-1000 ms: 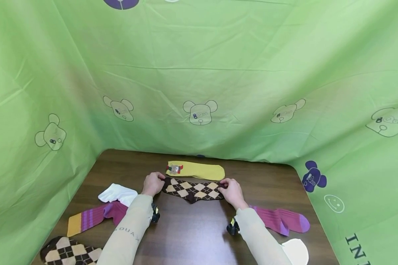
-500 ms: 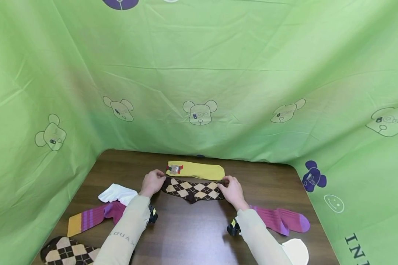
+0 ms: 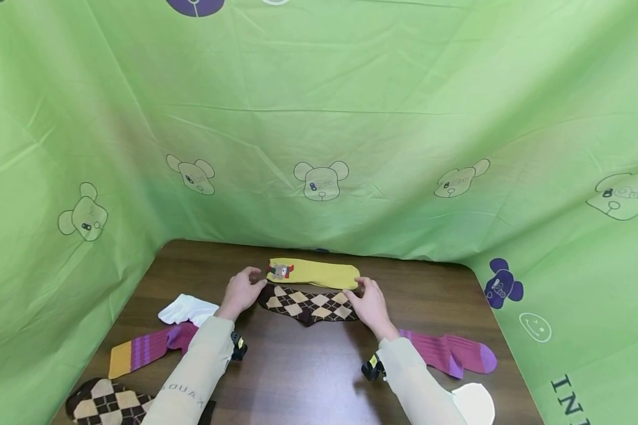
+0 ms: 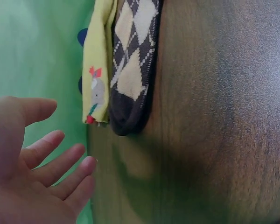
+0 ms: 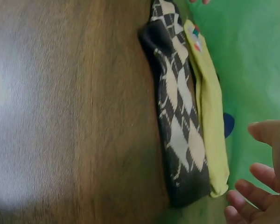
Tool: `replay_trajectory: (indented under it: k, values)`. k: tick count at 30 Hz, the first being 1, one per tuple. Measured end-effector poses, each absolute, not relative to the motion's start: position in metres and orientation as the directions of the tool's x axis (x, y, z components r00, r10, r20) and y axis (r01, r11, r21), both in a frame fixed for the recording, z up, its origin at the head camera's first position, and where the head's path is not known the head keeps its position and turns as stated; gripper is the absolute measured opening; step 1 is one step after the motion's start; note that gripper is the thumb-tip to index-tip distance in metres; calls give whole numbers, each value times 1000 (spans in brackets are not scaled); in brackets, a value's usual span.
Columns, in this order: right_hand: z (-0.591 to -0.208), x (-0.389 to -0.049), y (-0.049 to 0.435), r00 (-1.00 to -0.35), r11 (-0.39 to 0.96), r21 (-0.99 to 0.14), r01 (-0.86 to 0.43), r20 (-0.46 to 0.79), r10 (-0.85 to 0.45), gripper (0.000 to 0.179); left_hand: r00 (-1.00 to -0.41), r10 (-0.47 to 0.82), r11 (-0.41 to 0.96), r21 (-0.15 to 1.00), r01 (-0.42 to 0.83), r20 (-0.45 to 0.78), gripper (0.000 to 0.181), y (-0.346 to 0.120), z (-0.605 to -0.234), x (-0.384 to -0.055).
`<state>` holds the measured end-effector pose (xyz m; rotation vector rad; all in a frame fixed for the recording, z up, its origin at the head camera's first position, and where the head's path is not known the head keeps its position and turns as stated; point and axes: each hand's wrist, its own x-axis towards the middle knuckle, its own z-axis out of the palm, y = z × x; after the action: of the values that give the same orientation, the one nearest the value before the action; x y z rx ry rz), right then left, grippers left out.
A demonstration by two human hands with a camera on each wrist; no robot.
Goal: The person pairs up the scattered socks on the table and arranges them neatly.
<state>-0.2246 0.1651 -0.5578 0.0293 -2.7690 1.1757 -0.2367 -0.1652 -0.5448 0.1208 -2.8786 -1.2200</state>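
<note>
A brown and cream argyle sock [image 3: 308,304] lies flat across the far middle of the table, its heel pointing toward me. Just beyond it lies a yellow sock [image 3: 319,274] with an animal picture at its left end. My left hand [image 3: 241,292] hovers beside the argyle sock's left end, thumb and fingers spread; the left wrist view shows the hand [image 4: 46,163] apart from both socks. At the right end, my right hand [image 3: 369,304] is likewise spread, and in the right wrist view its fingers [image 5: 245,198] hold nothing.
On the left lie a white sock [image 3: 186,310], a magenta sock with an orange end [image 3: 149,349] and another argyle sock [image 3: 108,404], partly behind my sleeve. A magenta sock [image 3: 446,353] and a white one [image 3: 475,402] lie right. Green cloth [image 3: 319,136] surrounds the table.
Both hands have let go of the argyle sock's ends, and their fingers have spread. My left hand has drawn slightly left; the sock stays flat in place.
</note>
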Motion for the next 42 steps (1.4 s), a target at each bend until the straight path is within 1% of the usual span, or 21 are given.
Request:
replay_trajectory:
  k: [7,18,25,36,42]
  values:
    - [-552,-223,159,-989,671,-735,-95,149,24,54,-997,-63,695,719,-16,38,44,-168,-537,-232]
    - [-543,-215,145,-990,629,-770,-110,139,-3,54,-998,-45,689,725,1,44,46,-178,-529,-221]
    - [-540,-210,134,-991,605,-787,-117,130,-22,54,-997,-26,697,716,31,69,46,-189,-522,-214]
    - [-537,-197,109,-982,575,-796,-189,148,-118,53,-994,-10,731,679,64,105,48,-216,-507,-196]
    - [-534,-186,92,-970,557,-799,-225,132,-203,55,-990,-10,754,651,87,144,46,-236,-497,-183]
